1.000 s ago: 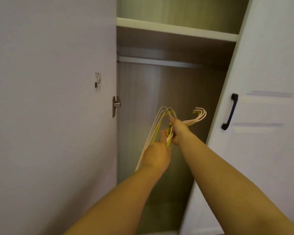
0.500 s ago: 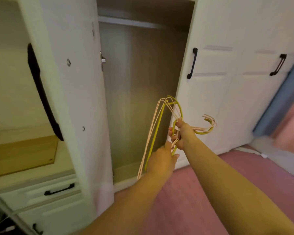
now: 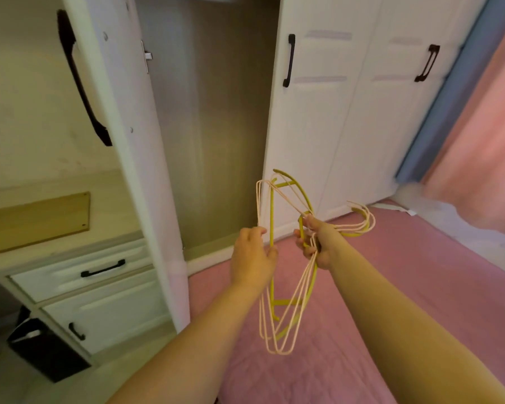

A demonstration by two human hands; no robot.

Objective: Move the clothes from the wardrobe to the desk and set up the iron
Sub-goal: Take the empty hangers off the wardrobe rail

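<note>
White-painted panels are forming the largest element here: the wardrobe point(image 3: 216, 126) is standing beyond both hands, its left door point(image 3: 123, 141) swinging open to the left of them and its closed doors point(image 3: 347, 112) lying beyond the right hand. The open compartment is showing no clothes in the part visible. A pink floor covering point(image 3: 391, 287) is spreading beneath and to the right of the hands. The tabletop point(image 3: 56, 252), with drawers under it, is lying well to the left of the left hand, partly behind the open door. Between the hands a bundle of bare hangers point(image 3: 277, 310), cream wire and yellow-green plastic, is hanging with its long axis running near-vertically. The right hand point(image 3: 318, 243) is curling around the necks, the hooks projecting to its right. The left hand point(image 3: 252, 258) is pinching the yellow-green bar just beside it, fingers bent around it. Judging from this layout, the left arm is nearer the tabletop, so any carry would be heading leftward.
</note>
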